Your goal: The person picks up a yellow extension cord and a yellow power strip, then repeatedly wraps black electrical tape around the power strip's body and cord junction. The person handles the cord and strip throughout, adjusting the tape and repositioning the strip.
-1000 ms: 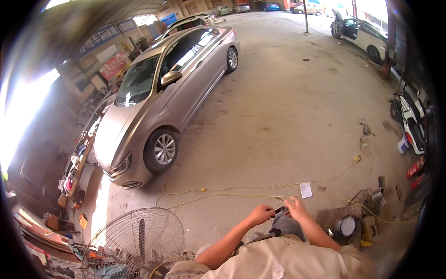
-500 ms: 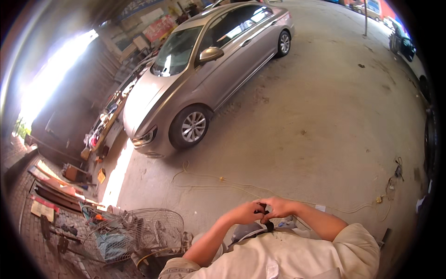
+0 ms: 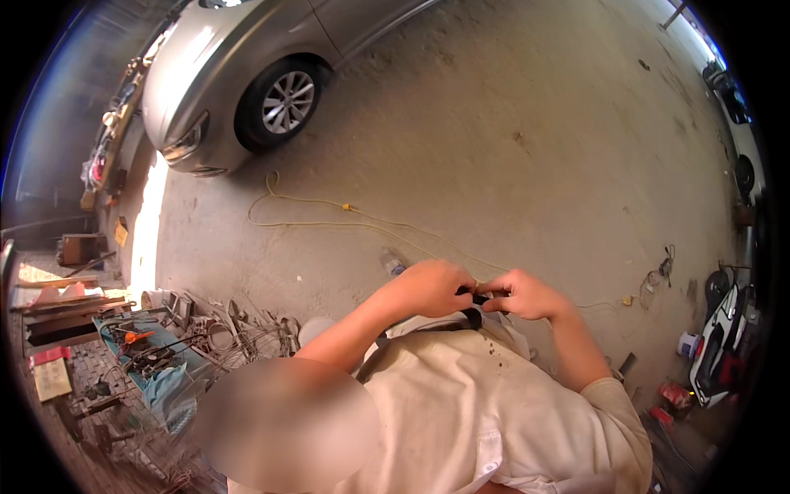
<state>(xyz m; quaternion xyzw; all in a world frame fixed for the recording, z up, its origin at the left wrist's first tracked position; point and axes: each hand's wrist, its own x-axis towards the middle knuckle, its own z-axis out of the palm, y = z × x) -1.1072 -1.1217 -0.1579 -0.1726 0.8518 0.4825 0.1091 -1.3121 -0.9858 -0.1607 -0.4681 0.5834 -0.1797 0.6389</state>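
A small dark object [image 3: 476,303] sat pinched between the two hands, held in front of the chest just above the cream shirt; its kind could not be told, being mostly covered by the fingers.

Concrete floor [image 3: 527,148]: the largest surface, grey and stained, filling the upper and middle field.

Car [image 3: 247,66]: a beige saloon at upper left, its front wheel and headlamp in view, well apart from the hands.

Cream shirt [image 3: 461,412]: the person's own garment, filling the lower centre, with dark specks near its upper edge, just beside the dark object.

Clutter of tools and wire [image 3: 156,354]: at lower left, a heap of metal parts, a wire fan guard and a blue tray on the floor.

Yellow cord [image 3: 346,210]: it ran in a loose loop from near the car's front across the floor toward the hands.

Scooter [image 3: 720,337]: at the right rim, partly cut off, with a small white tub [image 3: 688,344] just beside it.

Left hand [image 3: 432,288]: fingers curled and clenched around the left side of the dark object, knuckles upward.

Right hand [image 3: 527,295]: fingers bent, the thumb and fingertips grasping the right side of the same object, touching the left hand's fingertips.

Plastic bottle [image 3: 393,265]: lying on the floor just beyond the left hand.
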